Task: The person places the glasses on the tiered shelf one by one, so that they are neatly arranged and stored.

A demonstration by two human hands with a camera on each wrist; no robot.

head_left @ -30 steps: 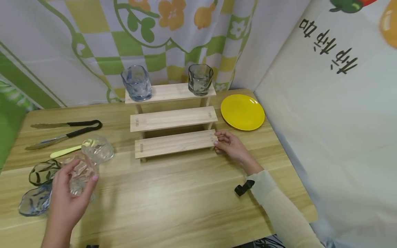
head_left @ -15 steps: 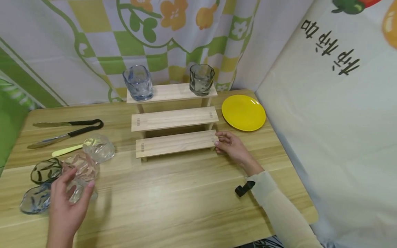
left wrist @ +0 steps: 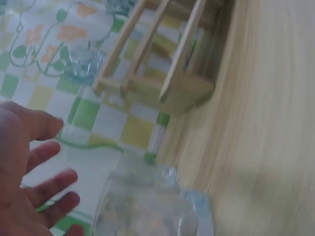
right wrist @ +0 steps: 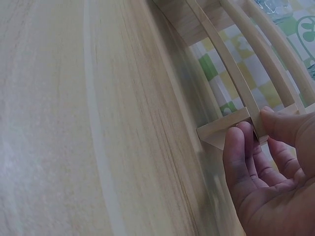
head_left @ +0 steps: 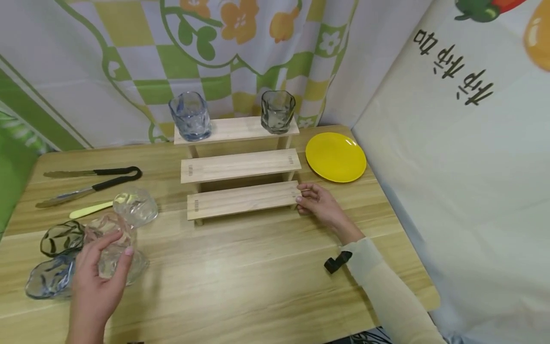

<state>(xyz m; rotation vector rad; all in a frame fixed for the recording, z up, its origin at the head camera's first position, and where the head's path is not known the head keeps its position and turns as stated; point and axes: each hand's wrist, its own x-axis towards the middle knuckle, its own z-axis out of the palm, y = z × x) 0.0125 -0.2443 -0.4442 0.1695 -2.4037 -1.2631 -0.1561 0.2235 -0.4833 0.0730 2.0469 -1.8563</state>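
In the last half sec. the clear wavy glass tumbler [head_left: 138, 265] on the light wooden table [head_left: 232, 286] had moved a bit to the right, toward the table's middle, and the gap betw. index finger and thumb of the L hand [head_left: 98, 284] had become narrower. For the work w/ the glasses this meant, I judge, that the tumbler was being shifted but was not yet in a grip. In the left wrist view the thumb and fingers were moderately apart, loosely bent, w/ nothing betw. them; whether a fingertip touched the tumbler I could not tell. The tumbler lay just beside this hand, near the pink wavy glass [head_left: 103, 223]. The R hand [head_left: 320, 205] was narrow: its thumb and fingers pinched the right end of the lowest step of the three-step pale wooden stand [head_left: 240, 166], whose top carried a transparent blue glass [head_left: 190, 122] and a dark grey glass [head_left: 277, 114].
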